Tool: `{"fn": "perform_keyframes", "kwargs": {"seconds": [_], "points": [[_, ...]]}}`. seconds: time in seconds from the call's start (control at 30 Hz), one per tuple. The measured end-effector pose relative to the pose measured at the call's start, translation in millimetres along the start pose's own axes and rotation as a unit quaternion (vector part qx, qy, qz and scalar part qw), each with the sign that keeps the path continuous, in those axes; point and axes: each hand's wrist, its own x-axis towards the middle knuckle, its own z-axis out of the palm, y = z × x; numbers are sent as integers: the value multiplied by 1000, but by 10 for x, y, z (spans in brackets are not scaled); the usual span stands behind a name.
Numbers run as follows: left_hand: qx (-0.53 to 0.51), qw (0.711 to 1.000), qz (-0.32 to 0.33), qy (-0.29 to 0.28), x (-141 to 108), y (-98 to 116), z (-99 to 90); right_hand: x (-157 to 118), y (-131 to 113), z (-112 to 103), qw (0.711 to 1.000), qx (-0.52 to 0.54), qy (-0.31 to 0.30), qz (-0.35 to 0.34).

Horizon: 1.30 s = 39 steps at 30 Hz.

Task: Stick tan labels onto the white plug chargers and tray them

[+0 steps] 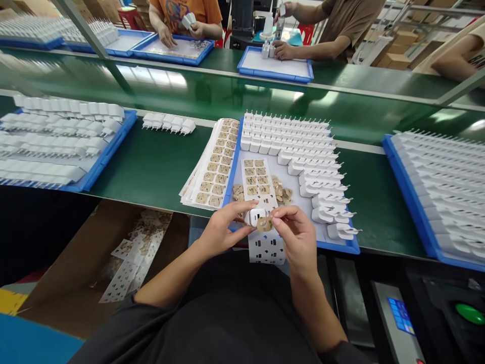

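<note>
Between the thumb and fingers of my left hand (223, 225) is a white charger (257, 217), its port end facing me. My right hand (297, 235) pinches a small tan sticker (264, 224) by its edge, held right at the charger's port face; whether it touches the face I cannot tell. Beneath both hands lies a sticker sheet (252, 177), with tan stickers on its far part and bare backing with dark cut-outs hanging toward me. Loose tan pieces (282, 192) lie beside the sheet in a blue-rimmed tray (333, 246). Rows of white chargers (288, 139) stand in that tray, pins away from me.
Left of the tray lies a stack of sticker sheets (212, 167). Several chargers (168, 123) sit on the green bench. More charger trays stand at left (109, 156) and right (409, 197). A cardboard box (76, 263) holds scraps below. Co-workers (185, 20) work across the line.
</note>
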Motion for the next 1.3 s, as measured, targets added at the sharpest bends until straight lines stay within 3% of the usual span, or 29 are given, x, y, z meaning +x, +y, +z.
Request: {"fn": "perform_keyframes", "kwargs": {"seconds": [0.57,0.73,1.3], "points": [[24,999,43,-9,10,39,-35,39,-62,59,1000,-13,-5,11],[27,997,74,-3,8,17,-37,52,-73,73,999,25,-6,36],[57,995,80,-1,14,29,-61,52,-60,103,1000,0,-11,25]]}}
